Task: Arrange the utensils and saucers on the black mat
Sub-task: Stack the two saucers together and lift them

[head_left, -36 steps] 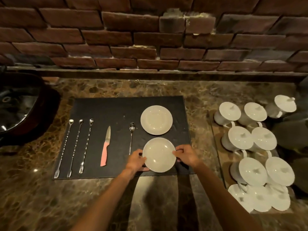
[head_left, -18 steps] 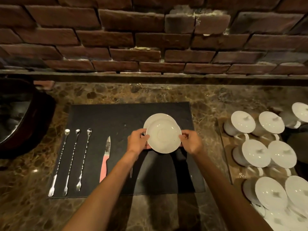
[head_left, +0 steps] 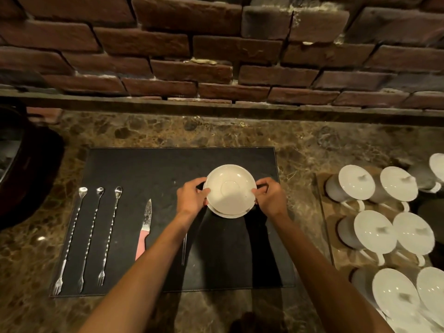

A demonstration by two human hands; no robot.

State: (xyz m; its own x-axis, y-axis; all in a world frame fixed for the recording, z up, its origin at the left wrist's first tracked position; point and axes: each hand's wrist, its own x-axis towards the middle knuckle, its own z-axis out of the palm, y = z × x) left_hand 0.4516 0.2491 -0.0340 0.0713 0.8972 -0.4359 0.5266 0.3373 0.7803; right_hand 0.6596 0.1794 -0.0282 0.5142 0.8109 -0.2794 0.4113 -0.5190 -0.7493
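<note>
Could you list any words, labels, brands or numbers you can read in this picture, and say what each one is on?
None: no readable text shows anywhere.
The top saucer, held at its rim by the left hand and right hand, is plain white.
The knife blade looks speckled; no lettering can be made out.
The lidded cups bear no marks.

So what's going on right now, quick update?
Left hand and right hand grip top saucer, stacked on second saucer. Black mat around it clear.

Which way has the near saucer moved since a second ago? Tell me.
Yes. The near saucer went away from the mat's near edge, onto the far saucer, held by left hand and right hand.
</note>
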